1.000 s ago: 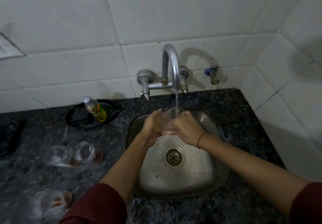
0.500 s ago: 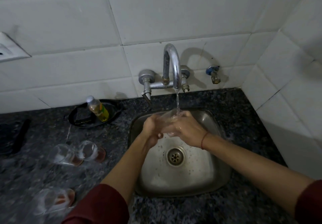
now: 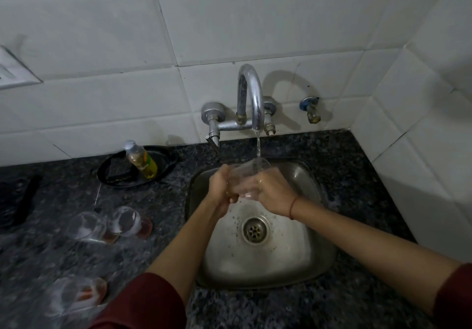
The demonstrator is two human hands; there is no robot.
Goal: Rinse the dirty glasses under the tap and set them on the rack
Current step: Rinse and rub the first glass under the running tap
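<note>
White wall tiles stood behind a dark speckled counter (image 3: 319, 310) with a small steel sink (image 3: 301, 257) set into it. Water ran in a thin stream from the curved tap (image 3: 251, 93) straight into a clear glass (image 3: 246, 175) that was held over the sink. The left hand (image 3: 221, 190) was wrapped around the lower part of the glass, fingers closed on it. The right hand (image 3: 272, 195) was closed on the other side, so both hands had hold of the same glass.

Three more dirty glasses waited on the counter to the left. Two of them (image 3: 109, 225) lay on their sides close together, with brown stuff at their bottoms, and a third glass (image 3: 76, 295) lay nearer the person, blurry. A bottle of yellow soap (image 3: 141, 160) rested on a black dish (image 3: 138, 167) by the wall. No rack could be seen.

The glass looked light and hard, but it was wet, so it was likely slippery, and it could break if it hit the steel. A good hold would be around the middle of its side, with the fingers wrapped well round, not by the thin rim
</note>
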